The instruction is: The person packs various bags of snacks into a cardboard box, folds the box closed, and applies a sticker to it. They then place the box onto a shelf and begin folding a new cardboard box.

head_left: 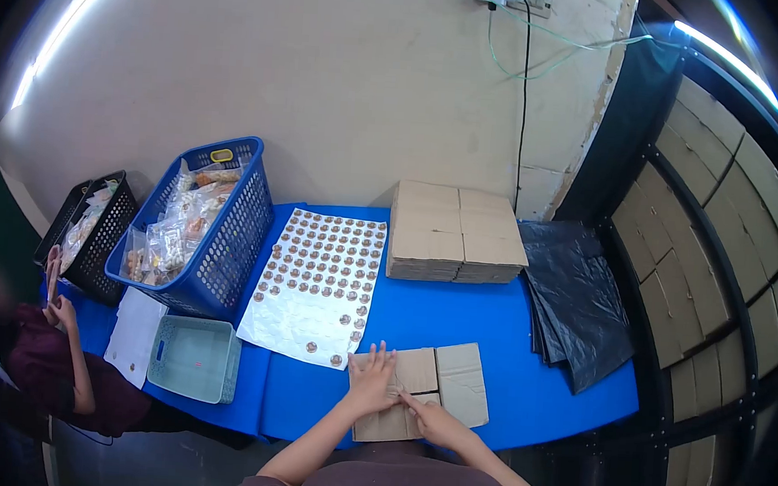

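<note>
A flattened cardboard box [417, 369] lies at the table's front edge, with one flap folded out on its right side. My left hand [372, 382] rests flat on its left part, fingers spread. Touching the cardboard near the middle seam is my right hand [436, 422], its index finger stretched toward my left hand; its other fingers are partly hidden. Just beyond the box is a white sheet of round stickers [315, 279], with bare patches in its lower part.
A stack of folded cardboard boxes [461, 234] and black plastic bags [577, 295] are at the back right. On the left are a blue basket of packets [218, 268], a black basket [109, 226], a pale green tray [193, 396] and another person [69, 370]. Shelves [701, 244] hold cartons.
</note>
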Demonstrator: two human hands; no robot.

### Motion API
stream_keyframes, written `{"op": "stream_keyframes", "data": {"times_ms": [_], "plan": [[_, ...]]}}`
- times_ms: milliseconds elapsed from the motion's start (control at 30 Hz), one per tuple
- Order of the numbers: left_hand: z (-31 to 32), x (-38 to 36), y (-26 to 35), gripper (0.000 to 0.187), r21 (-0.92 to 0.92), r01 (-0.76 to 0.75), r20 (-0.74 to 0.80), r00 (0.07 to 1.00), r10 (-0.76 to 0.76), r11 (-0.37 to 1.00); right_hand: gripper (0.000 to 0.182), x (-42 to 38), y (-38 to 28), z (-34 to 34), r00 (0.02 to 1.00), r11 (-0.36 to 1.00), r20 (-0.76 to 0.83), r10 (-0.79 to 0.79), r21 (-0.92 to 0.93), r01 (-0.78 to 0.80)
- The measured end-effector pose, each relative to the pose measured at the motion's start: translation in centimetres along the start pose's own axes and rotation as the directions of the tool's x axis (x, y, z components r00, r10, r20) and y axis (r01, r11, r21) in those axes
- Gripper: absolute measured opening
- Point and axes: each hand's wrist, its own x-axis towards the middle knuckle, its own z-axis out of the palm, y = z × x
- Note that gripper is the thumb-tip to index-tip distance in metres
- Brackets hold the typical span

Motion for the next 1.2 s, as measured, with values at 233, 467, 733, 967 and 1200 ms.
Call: {"op": "stream_keyframes", "data": {"times_ms": [233,467,733,967,1200], "plan": [[0.8,1.4,2.5,0.102,-0.023,-0.145,-0.025,0.989,0.144,0.989,0.07,0.8,1.0,-3.2,0.764,0.725,-0.641,-0.077,-0.562,-0.398],[2.2,1.5,2.6,0.082,0.092,-0.213,-0.103,0.97,0.222,0.973,0.092,-0.2,3.5,-6.8,0.653,0.825,-0.588,0.477,0.044,-0.563],[4.8,1.9,2.8,0.056,0.248,-0.255,-0.397,0.854,0.338,0.935,0.049,0.7,0.5,-5.7,0.907,0.958,-0.313,0.281,0.045,-0.282],[1.9,0.7,2.8,0.042,0.082,-0.275,-0.454,0.845,0.281,0.958,0.067,0.0,-2.6,-1.3,0.87,0.968,-0.469,0.156,0.246,-0.041],[-0.1,0.0,3.2,0.03,-0.197,-0.215,-0.556,0.828,0.071,0.956,0.064,-1.3,-2.0,-0.8,0.866,0.997,-0.495,0.068,0.056,-0.046]]}}
